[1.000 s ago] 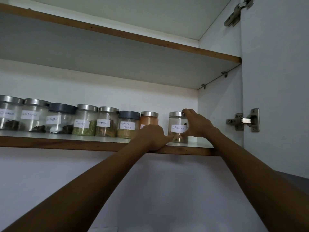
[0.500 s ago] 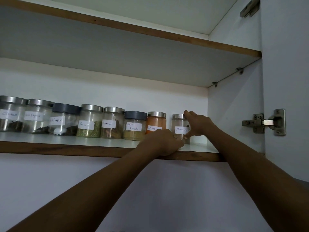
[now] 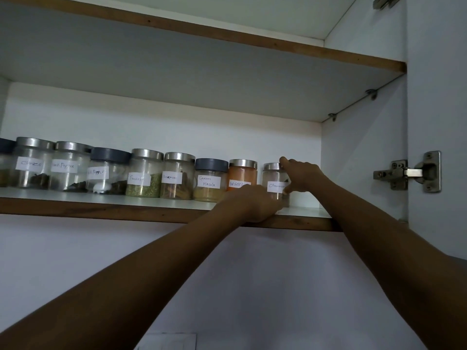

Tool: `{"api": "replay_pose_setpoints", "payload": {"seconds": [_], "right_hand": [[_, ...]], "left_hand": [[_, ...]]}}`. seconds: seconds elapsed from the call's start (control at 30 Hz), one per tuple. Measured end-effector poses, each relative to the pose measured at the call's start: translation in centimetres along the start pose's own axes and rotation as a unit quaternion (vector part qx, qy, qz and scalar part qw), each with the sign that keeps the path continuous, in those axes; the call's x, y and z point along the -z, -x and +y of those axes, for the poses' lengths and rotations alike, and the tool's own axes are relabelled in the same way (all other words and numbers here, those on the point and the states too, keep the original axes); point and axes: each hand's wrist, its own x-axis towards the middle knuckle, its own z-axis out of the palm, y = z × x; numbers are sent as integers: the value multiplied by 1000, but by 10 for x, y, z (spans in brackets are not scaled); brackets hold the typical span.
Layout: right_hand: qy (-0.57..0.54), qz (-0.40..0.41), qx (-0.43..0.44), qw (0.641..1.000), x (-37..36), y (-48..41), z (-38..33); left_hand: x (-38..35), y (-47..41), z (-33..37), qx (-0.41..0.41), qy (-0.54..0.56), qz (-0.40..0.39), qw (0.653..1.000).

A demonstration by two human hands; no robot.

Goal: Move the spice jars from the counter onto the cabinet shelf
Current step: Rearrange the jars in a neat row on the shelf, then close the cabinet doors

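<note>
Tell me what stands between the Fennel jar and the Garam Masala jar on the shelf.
One silver-lidded jar of brown sticks, label apparently Cinnamon, stands between the Fennel jar and the Garam Masala jar, close beside both; head view.

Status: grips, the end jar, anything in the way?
Right grip pinches end jar, finger on lid. Left grip at its base, hold hidden. Jar upright on shelf; red chilli jar close on its left, not touching.

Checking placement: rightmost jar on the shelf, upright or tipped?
Upright: the rightmost jar stands on the shelf, lid level on top, sides vertical.
</note>
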Motion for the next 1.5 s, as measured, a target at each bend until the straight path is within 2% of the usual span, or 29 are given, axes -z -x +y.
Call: {"api": "replay_pose_setpoints", "payload": {"seconds": [0.23,0.33,0.47,0.57,0.7,0.77,1.07,1.23,1.5], "right_hand": [[-105,-43,-41,993,-2,7,4],[-102,32,-75,991,11,27,5],[-140,129,-46,981,27,67,-10],[-162,163,-26,973,40,102,-22],[-165,196,-10,967,57,143,-31],[-166,205,-9,965,66,162,-33],[-196,232,-1,953,126,248,-62],[-200,244,-6,949,170,302,-81],[-227,224,-7,948,234,392,-104]], "left_hand": [[0,5,0,-7,-50,97,994],[2,13,4,-25,-89,136,986],[3,26,12,-36,-121,183,975],[5,34,17,-29,-120,174,977],[5,47,13,-44,-72,109,990],[4,61,10,-62,-85,95,990],[32,144,31,-163,-152,199,954],[64,207,45,-200,-134,212,947],[96,293,62,-206,-96,211,951]]}}
